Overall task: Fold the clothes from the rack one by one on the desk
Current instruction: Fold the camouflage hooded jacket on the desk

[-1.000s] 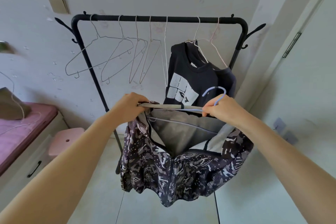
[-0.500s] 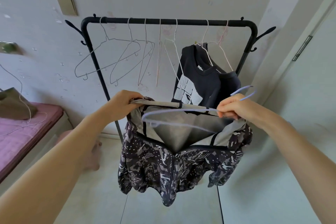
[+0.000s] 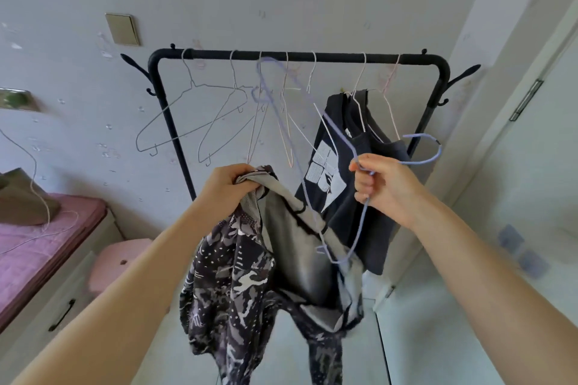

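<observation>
The patterned jacket hangs in mid-air in front of the black rack, held at its collar by the left hand, whose fingers are curled tight round a bunch of fabric. Half a second ago the garment was spread wide between both hands with the blue wire hanger lying level inside its neck; now it droops from the one grip. Its long axis runs nearly vertical, collar up and hem down, with the grey lining turned outward on the right side.

The hanger has been swung up out of the collar and stands steeply tilted. Its hook points right, past the right hand, and its lower corner sits against the jacket's lining, though motion blur makes contact uncertain. The right hand pinches the wire at the neck, fingers curled round it.

Behind, a black sweatshirt with a white print hangs on the rack's right half from a pale hanger, just behind the right hand. Several bare wire hangers hang along the left half of the bar. At lower left stand a pink stool and a bed with a purple cover.
</observation>
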`<state>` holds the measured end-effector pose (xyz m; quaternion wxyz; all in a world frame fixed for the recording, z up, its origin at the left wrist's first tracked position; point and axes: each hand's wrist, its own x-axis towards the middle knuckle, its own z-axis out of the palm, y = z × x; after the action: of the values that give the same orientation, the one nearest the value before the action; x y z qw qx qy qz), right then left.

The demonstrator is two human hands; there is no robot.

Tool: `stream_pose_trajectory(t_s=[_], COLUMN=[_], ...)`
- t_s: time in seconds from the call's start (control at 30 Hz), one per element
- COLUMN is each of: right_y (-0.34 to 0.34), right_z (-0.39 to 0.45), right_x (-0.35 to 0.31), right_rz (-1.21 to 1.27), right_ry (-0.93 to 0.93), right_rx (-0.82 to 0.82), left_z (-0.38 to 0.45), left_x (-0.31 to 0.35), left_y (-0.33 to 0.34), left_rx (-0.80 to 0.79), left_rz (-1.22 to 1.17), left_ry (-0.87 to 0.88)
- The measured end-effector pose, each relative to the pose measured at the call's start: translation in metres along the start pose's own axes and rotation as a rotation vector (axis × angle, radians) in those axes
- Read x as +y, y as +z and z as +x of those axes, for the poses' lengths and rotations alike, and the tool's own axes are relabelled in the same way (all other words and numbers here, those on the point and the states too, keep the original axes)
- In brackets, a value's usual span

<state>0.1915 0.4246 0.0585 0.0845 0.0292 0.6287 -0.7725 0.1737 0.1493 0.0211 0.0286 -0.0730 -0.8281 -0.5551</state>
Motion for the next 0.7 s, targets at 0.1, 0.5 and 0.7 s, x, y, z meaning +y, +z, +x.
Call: stream_pose_trajectory(t_s=[0.1, 0.5, 0.7], right_y=[0.01, -0.043, -0.044], right_z=[0.006, 0.069, 0.132], right_x=[-0.016, -0.054, -0.069], right_rz=[0.073, -0.447, -0.41], right_ry=[-0.065, -0.062, 0.055], right_rx=[0.165, 0.519, 0.366], left_z=[0.005, 0.04, 0.058], left_x=[0.003, 0.015, 0.01], left_y=[0.001, 0.001, 0.004], left_rx=[0.038, 0.171, 0.222], left_rz=[0.023, -0.022, -0.026], left_ry=[0.021, 0.003, -0.022])
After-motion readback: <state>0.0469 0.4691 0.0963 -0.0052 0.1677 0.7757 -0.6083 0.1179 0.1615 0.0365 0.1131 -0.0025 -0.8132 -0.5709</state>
